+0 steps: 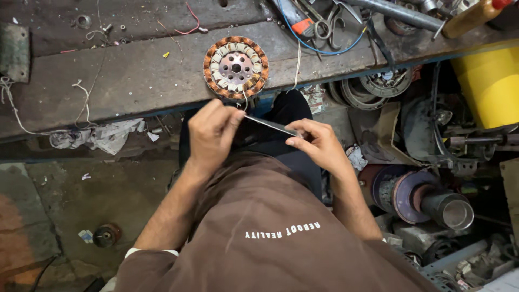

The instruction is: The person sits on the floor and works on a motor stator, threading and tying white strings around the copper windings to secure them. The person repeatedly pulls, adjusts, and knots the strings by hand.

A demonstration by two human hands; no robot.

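My left hand (212, 132) and my right hand (319, 143) are held in front of my body, just below the workbench edge. Between them runs a thin flat grey strip (268, 125), pinched at its left end by my left fingers and at its right end by my right fingers. Just beyond my left hand, a round motor stator (235, 67) with copper-coloured windings and a metal hub lies flat on the grey workbench (135, 75). A thin wire hangs from the stator toward my left hand.
Pliers, scissors (324, 24), a blue wire and metal tubes lie at the bench's far right. Loose string (81, 94) and crumpled paper (102, 135) are at left. Motor parts, a metal cylinder (446, 208) and a yellow container (489, 81) crowd the floor at right.
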